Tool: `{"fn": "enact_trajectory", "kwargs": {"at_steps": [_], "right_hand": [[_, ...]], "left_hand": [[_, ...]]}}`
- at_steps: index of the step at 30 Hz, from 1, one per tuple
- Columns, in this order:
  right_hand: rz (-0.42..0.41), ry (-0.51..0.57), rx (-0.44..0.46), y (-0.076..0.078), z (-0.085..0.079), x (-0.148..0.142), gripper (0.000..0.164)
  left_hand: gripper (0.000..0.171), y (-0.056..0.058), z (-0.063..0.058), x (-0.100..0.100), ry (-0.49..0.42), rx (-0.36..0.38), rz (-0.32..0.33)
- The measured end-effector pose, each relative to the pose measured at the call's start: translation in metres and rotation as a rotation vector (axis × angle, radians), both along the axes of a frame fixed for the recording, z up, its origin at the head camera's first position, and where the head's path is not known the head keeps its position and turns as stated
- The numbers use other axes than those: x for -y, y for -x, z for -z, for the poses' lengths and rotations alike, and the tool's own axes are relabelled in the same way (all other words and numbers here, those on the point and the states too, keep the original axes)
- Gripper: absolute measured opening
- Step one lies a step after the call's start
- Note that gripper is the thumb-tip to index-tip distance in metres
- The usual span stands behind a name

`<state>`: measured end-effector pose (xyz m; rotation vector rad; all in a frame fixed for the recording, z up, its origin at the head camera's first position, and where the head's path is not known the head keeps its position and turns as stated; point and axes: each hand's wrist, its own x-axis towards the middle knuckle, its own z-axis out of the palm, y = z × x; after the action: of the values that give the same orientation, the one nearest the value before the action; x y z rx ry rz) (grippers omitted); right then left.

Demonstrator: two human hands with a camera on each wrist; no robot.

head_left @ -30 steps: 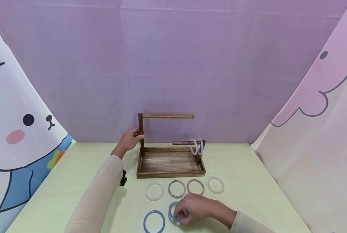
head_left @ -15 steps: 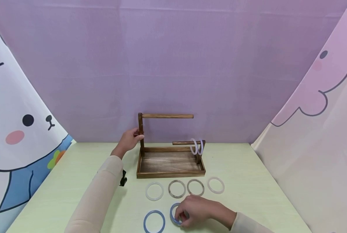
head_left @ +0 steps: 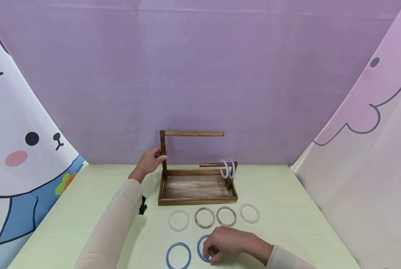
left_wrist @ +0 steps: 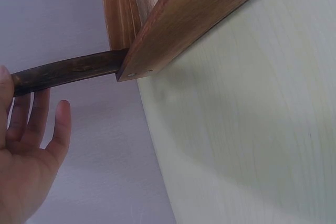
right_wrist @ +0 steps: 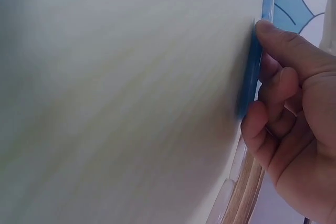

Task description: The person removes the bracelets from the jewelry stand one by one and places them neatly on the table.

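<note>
My left hand [head_left: 148, 162] grips the upright post [head_left: 163, 144] of a brown wooden bangle rack with a tray base. In the left wrist view, the fingers [left_wrist: 38, 116] curl behind that dark post [left_wrist: 68, 72]. At the front of the table my right hand [head_left: 228, 241] pinches a blue bangle [head_left: 198, 248]. The right wrist view shows its thumb on this bangle [right_wrist: 252, 72], seen edge-on close to the tabletop, with the other fingers curled. Part of the bangle is hidden by the hand in the head view. Left of it lies another blue bangle [head_left: 167, 256].
Between rack and right hand lie a clear bangle [head_left: 169, 220], two brownish-grey bangles, one of them [head_left: 196, 218] on the left, and a pale pink bangle [head_left: 241, 213]. Two lilac bangles [head_left: 233, 170] hang on the rack's lower bar [head_left: 208, 164]. A purple cloth [head_left: 254, 93] stands behind.
The right hand has shifted slightly toward the table's front with the blue bangle, which now appears as a single, flatter ring. The left hand keeps its place on the post.
</note>
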<state>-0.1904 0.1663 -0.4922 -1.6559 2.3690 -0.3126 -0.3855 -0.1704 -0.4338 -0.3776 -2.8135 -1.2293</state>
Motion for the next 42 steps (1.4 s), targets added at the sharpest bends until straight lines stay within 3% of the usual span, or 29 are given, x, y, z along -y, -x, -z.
{"fn": "enact_trajectory", "kwargs": {"at_steps": [13,27,33,42], "right_hand": [[0.010,-0.052,0.079,-0.002,-0.002,-0.001,0.010],[0.017,-0.025,0.045,0.002,-0.012,-0.004,0.008],[0.152,0.048,-0.002,0.011,-0.022,-0.008,0.005],[0.465,0.229,-0.066,0.028,-0.038,-0.012,0.006]], "left_hand": [[0.028,-0.001,0.001,-0.001,0.006,-0.009,0.005],[0.028,0.000,0.001,-0.001,0.005,-0.012,0.005],[0.025,-0.001,0.001,-0.002,-0.005,-0.023,0.005],[0.026,-0.003,-0.001,-0.001,-0.003,-0.029,0.011]]}}
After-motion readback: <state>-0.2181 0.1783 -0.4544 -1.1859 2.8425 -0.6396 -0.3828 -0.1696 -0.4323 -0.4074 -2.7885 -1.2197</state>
